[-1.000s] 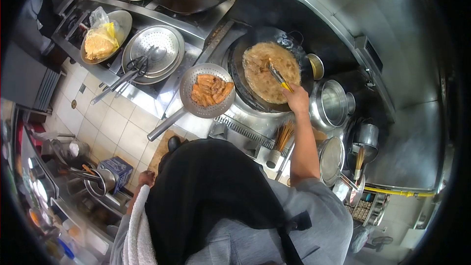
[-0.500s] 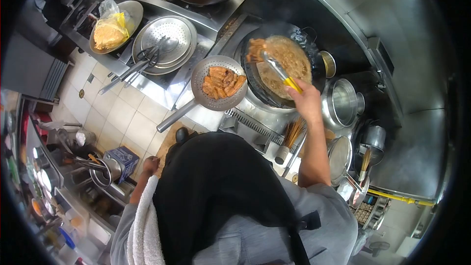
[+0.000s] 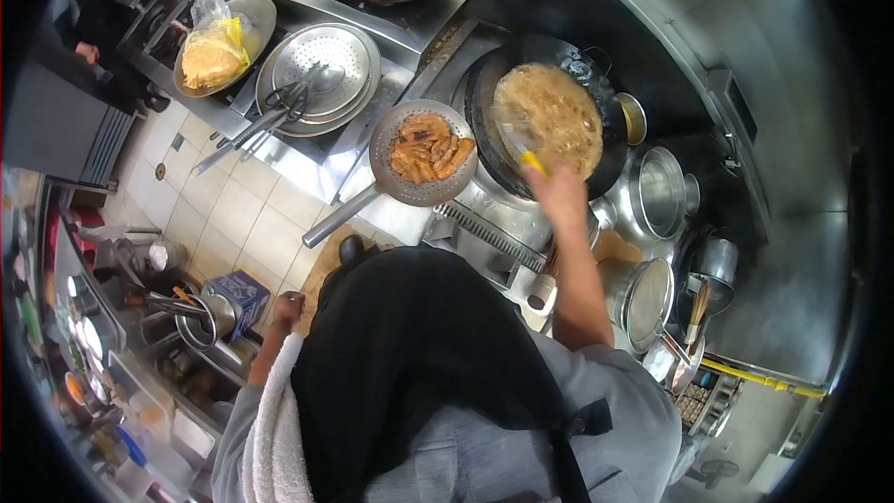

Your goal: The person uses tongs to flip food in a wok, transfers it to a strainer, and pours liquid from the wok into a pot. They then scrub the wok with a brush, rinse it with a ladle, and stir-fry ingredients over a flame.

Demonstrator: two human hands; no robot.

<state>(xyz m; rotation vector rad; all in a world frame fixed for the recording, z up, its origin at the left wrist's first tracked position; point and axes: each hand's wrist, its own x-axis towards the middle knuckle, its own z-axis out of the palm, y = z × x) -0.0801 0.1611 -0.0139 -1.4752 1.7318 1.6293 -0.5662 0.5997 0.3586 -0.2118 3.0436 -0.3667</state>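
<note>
My right hand grips yellow-handled tongs, whose metal end is smeared by motion over the near left side of the wok. Pale brown oil bubbles inside it. Left of the wok, browned fried pieces lie heaped in a long-handled perforated strainer; its handle points toward my body. Down at my side, my left hand is closed in a fist, away from the stove, with nothing visible in it.
Perforated ladles rest on a stacked pan at the upper left, beside a bowl with a yellow bag. Metal pots and a mesh sieve stand at the right. Another person's hand shows at the far left.
Fried pieces held in the tongs over the wok's left edge are now out of the tongs, and the strainer's heap is bigger. My right hand has shifted slightly left and down.
</note>
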